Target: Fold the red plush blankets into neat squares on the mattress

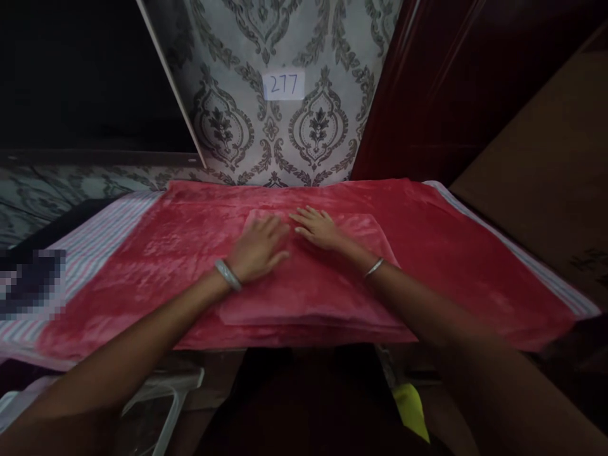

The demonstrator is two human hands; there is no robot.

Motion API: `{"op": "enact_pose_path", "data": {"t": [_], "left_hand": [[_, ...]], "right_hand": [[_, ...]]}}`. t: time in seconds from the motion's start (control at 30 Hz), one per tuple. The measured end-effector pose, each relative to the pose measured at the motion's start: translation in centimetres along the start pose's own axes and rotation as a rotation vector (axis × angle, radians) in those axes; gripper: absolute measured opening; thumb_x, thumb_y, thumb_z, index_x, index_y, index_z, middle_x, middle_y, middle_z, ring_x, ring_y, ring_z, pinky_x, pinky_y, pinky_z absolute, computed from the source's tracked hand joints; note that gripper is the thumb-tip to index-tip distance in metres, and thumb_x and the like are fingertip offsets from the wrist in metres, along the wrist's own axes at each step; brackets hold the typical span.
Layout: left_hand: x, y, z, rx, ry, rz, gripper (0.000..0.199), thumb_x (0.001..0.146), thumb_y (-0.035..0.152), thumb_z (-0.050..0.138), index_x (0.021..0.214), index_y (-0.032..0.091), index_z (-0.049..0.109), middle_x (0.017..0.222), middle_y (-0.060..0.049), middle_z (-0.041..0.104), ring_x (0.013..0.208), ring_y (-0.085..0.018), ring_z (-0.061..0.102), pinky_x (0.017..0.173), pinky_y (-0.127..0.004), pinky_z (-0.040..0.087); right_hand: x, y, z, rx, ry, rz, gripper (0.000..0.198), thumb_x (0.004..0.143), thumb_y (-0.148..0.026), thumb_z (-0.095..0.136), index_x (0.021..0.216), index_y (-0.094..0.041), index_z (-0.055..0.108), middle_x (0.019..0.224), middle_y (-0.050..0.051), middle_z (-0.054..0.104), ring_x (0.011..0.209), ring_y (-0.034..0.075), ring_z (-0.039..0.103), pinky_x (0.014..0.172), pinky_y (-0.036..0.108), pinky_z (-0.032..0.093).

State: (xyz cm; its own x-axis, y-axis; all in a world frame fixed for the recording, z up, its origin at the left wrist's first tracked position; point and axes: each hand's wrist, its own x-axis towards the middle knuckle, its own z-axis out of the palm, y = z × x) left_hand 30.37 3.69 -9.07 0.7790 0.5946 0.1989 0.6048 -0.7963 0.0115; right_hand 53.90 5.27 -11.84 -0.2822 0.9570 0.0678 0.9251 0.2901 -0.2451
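A folded pink-red plush cloth (pixel 304 291) lies flat in the middle of a larger red plush blanket (pixel 456 253). My left hand (pixel 259 247), a wide silver bangle at its wrist, is over the left part of the folded cloth, fingers stretched out and slightly blurred. Farther right, my right hand (pixel 320 229) rests with spread fingers near the cloth's far edge, a thin bracelet on that wrist. Both palms face down, and neither hand grips anything. Whether the left palm touches the fabric I cannot tell.
Beneath the blanket, a striped cloth (pixel 102 234) shows at both sides. Behind are a dark screen (pixel 90 82), patterned wallpaper (pixel 228 120) with a "277" paper label (pixel 284 85), and a dark red panel (pixel 441 95). A cardboard surface (pixel 546 171) stands right; a white plastic frame (pixel 173 405) is below left.
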Motion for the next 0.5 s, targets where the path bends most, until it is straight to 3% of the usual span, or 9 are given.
{"op": "enact_pose_path", "data": {"t": [0.07, 0.13, 0.27, 0.37, 0.5], "left_hand": [[-1.0, 3.3, 0.5, -0.097, -0.080, 0.223, 0.064, 0.101, 0.047, 0.049, 0.159, 0.021, 0.040, 0.165, -0.014, 0.039, 0.155, -0.030, 0.031, 0.127, -0.053, 0.025], [-2.1, 6.0, 2.1, -0.162, -0.159, 0.318, 0.070, 0.097, 0.054, 0.055, 0.159, 0.025, 0.039, 0.166, -0.014, 0.036, 0.155, -0.035, 0.030, 0.125, -0.060, 0.026], [-4.6, 9.0, 5.5, -0.202, -0.111, 0.251, 0.078, 0.089, 0.051, 0.069, 0.159, 0.034, 0.039, 0.170, -0.013, 0.028, 0.157, -0.045, 0.019, 0.120, -0.075, 0.020], [-6.6, 10.1, 6.6, -0.204, -0.034, 0.200, 0.080, 0.087, 0.036, 0.072, 0.159, 0.037, 0.038, 0.172, -0.009, 0.022, 0.159, -0.041, 0.011, 0.124, -0.070, 0.020], [-8.7, 11.2, 7.7, -0.172, 0.041, 0.150, 0.078, 0.088, 0.023, 0.067, 0.159, 0.038, 0.037, 0.172, -0.004, 0.024, 0.160, -0.037, 0.014, 0.124, -0.062, 0.027]], "right_hand": [[1.5, -0.5, 0.0, -0.009, -0.018, -0.049, 0.058, 0.107, -0.053, 0.033, 0.163, -0.034, 0.033, 0.172, 0.004, 0.021, 0.160, 0.031, 0.013, 0.125, 0.063, 0.015], [2.7, -0.8, 0.7, -0.020, -0.057, -0.068, 0.059, 0.107, -0.053, 0.035, 0.163, -0.035, 0.032, 0.172, 0.004, 0.021, 0.159, 0.031, 0.014, 0.125, 0.063, 0.014], [3.2, -0.8, 2.9, -0.012, -0.043, -0.079, 0.060, 0.107, -0.056, 0.034, 0.163, -0.036, 0.032, 0.172, 0.004, 0.022, 0.159, 0.031, 0.015, 0.126, 0.061, 0.014], [2.9, -0.4, 3.5, 0.012, -0.036, -0.090, 0.060, 0.107, -0.058, 0.032, 0.163, -0.036, 0.031, 0.173, 0.004, 0.020, 0.160, 0.031, 0.014, 0.126, 0.061, 0.013], [2.7, -0.3, 3.3, 0.040, -0.040, -0.090, 0.061, 0.107, -0.058, 0.031, 0.164, -0.036, 0.029, 0.173, 0.004, 0.020, 0.160, 0.030, 0.013, 0.126, 0.061, 0.013]]}}
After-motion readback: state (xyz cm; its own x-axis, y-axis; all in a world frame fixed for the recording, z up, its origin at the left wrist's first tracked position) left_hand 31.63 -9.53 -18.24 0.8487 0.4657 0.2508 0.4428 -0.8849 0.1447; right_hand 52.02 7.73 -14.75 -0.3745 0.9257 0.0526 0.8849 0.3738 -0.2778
